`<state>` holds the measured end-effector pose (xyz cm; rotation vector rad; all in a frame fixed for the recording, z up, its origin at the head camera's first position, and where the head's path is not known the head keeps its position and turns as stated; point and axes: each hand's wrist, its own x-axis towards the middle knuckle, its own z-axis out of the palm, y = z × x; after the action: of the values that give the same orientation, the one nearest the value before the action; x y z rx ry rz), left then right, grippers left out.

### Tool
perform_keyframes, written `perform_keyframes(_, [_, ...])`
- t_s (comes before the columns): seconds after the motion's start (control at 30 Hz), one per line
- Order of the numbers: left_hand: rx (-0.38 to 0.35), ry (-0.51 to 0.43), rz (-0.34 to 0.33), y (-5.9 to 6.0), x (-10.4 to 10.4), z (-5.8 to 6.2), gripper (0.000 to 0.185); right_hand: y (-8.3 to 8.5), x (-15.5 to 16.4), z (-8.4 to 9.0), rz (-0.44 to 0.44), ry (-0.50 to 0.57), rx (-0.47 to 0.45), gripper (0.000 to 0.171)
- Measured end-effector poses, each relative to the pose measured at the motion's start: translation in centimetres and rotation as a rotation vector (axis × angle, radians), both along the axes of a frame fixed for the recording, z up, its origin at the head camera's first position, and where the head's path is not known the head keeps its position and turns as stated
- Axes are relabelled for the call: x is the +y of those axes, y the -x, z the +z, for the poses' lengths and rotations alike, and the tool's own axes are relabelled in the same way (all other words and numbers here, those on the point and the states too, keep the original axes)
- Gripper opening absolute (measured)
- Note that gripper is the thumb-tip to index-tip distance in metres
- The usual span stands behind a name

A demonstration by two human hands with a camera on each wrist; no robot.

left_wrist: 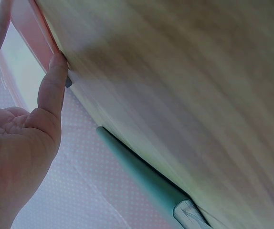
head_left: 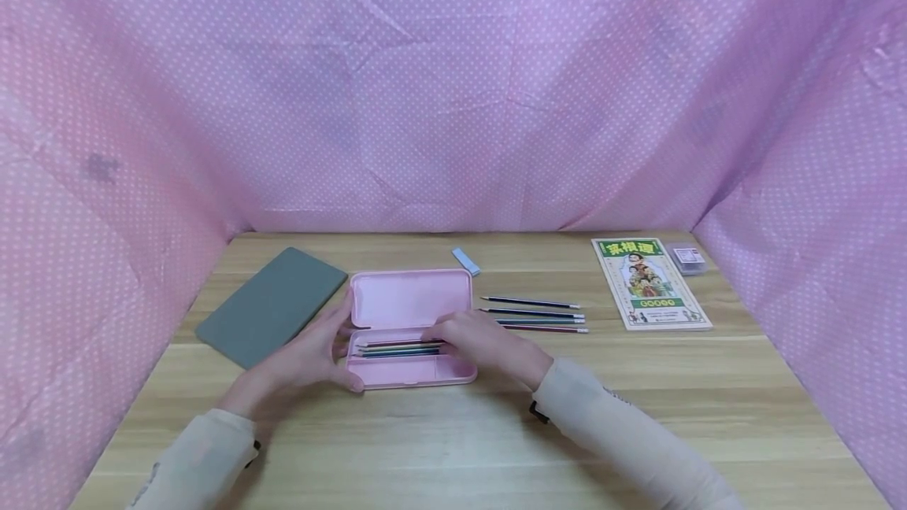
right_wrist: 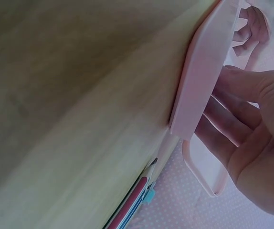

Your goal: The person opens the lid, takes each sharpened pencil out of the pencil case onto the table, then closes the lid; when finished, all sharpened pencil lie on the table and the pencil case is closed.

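A pink pencil case [head_left: 411, 297] lies with its lid raised in the middle of the table. Several pencils [head_left: 397, 352] lie in its back compartment. My left hand [head_left: 319, 349] holds the left end, thumb at the front corner and fingers along the side and lid; in the left wrist view the thumb touches the case wall [left_wrist: 34, 28]. Over the pencils' right ends, my right hand [head_left: 475, 337] reaches into the case. The right wrist view shows its fingers behind the case wall [right_wrist: 201, 81], so whether they pinch a pencil is hidden.
Several loose pencils [head_left: 534, 313] lie right of the case. A light blue eraser-like stick [head_left: 465, 260] lies behind it. A grey-green notebook [head_left: 272, 305] is at left; an illustrated book [head_left: 648, 286] and small clear box [head_left: 687, 260] are at right. Pink dotted cloth [head_left: 453, 101] encloses the table.
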<state>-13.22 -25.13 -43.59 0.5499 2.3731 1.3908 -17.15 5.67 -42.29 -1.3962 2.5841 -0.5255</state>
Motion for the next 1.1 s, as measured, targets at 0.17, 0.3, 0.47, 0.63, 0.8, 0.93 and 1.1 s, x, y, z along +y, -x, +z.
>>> perform_keyframes(0.17, [-0.004, 0.002, 0.006, -0.09, -0.07, -0.09, 0.148, -0.03, -0.16, -0.19, -0.009, -0.023, 0.025, 0.040])
perform_keyframes(0.3, [-0.007, 0.000, 0.011, -0.21, -0.18, -0.15, 0.147, -0.12, -0.30, -0.28, 0.003, -0.034, 0.079, 0.042])
perform_keyframes(0.47, [-0.001, -0.014, 0.003, -0.18, -0.11, -0.15, 0.146, -0.31, -0.42, -0.30, 0.006, -0.038, 0.122, 0.040])
perform_keyframes(0.63, [0.003, -0.020, -0.006, -0.10, -0.01, -0.22, 0.147, -0.39, -0.49, -0.40, -0.017, -0.041, 0.102, 0.035])
perform_keyframes(0.8, [0.002, -0.005, -0.006, -0.11, 0.05, -0.23, 0.147, -0.44, -0.42, -0.46, -0.029, -0.032, 0.088, 0.033])
perform_keyframes(0.93, [0.004, -0.001, -0.003, -0.14, 0.07, -0.13, 0.147, -0.43, -0.29, -0.47, -0.017, -0.020, 0.102, 0.030])
perform_keyframes(1.1, [0.008, -0.009, -0.003, -0.17, 0.05, 0.09, 0.146, -0.38, -0.27, -0.56, -0.005, -0.016, 0.137, 0.029])
